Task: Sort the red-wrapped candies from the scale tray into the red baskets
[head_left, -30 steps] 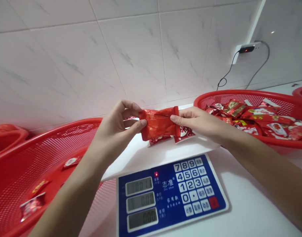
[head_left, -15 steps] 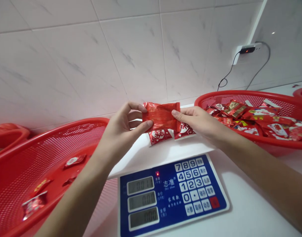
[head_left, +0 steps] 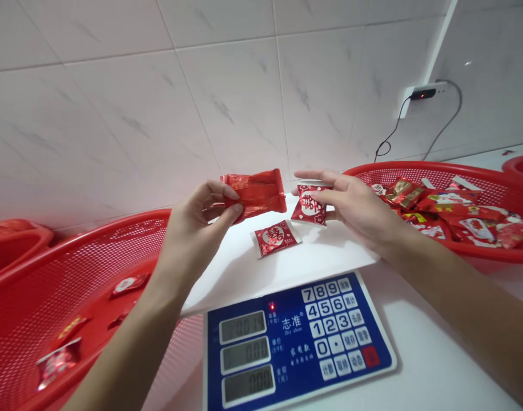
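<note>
My left hand (head_left: 201, 222) pinches the left end of a shiny red wrapped snack packet (head_left: 261, 194), held above the white weighing pan (head_left: 227, 279). My right hand (head_left: 351, 205) has its thumb and fingers around a small red-and-white candy packet (head_left: 309, 205) at the right side of the pan. A second candy packet (head_left: 275, 237) with the same printed pattern lies flat on the pan between my hands. Below the pan is the blue panel of the digital scale (head_left: 298, 342), with number keys and three displays.
On the left, a red mesh basket (head_left: 128, 234) holds several small wrapped sweets. Another red basket (head_left: 415, 167) on the right is heaped with packets. A tiled wall (head_left: 236, 114) rises behind, with a socket (head_left: 424, 94) and cables.
My right hand has let go of the shiny red packet and moved down onto the right-hand candy packet. My left hand has drawn the shiny packet to the left.
</note>
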Available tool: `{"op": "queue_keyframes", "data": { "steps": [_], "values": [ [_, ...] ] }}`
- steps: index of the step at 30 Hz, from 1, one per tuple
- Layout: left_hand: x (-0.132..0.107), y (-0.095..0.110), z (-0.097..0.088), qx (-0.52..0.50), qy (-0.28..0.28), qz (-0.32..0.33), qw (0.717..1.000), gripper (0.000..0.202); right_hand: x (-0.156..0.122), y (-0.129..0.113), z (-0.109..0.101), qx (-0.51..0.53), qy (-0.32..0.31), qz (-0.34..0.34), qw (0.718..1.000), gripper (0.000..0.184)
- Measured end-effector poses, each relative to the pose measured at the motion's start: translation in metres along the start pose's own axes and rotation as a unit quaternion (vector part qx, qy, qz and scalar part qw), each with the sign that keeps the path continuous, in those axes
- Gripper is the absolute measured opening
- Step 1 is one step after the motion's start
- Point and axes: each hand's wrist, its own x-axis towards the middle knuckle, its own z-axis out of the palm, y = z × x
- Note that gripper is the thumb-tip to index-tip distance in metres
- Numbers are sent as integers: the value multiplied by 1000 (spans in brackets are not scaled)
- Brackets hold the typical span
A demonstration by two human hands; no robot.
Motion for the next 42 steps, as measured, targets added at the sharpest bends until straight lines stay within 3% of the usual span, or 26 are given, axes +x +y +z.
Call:
{"op": "queue_keyframes", "data": {
  "steps": [4,8,11,14,16,18,21,24,28,33,42],
  "values": [
    [1,3,-3,59,-24,-20,998,11,2,2,-2,30,12,-22,999,35],
    [5,-3,-5,157,-149,-31,976,22,1,0,1,38,34,-2,999,39],
    [7,-7,-9,229,-198,-15,953,20,-1,-1,6,37,31,27,998,46],
    [5,-3,-12,304,-176,32,936,18,-3,0,10,45,8,47,998,44],
    [1,4,-10,294,-145,45,944,22,-5,3,13,71,-25,32,997,43],
    [-5,9,-4,217,-147,28,965,29,-8,7,16,106,-63,3,992,45],
    [-11,10,7,72,-210,-26,975,31,-11,14,21,128,-108,-21,986,47],
    [-11,7,11,39,-209,-40,976,26,-11,16,22,92,-141,-8,986,38],
    [-4,9,4,92,-149,-16,984,23,-6,12,13,34,-131,33,990,28],
    [-3,11,1,80,-153,-8,985,23,-3,7,7,6,-127,35,991,20],
    [-2,7,0,70,-161,-11,984,20,-3,7,9,1,-116,34,993,23]
  ]
}}
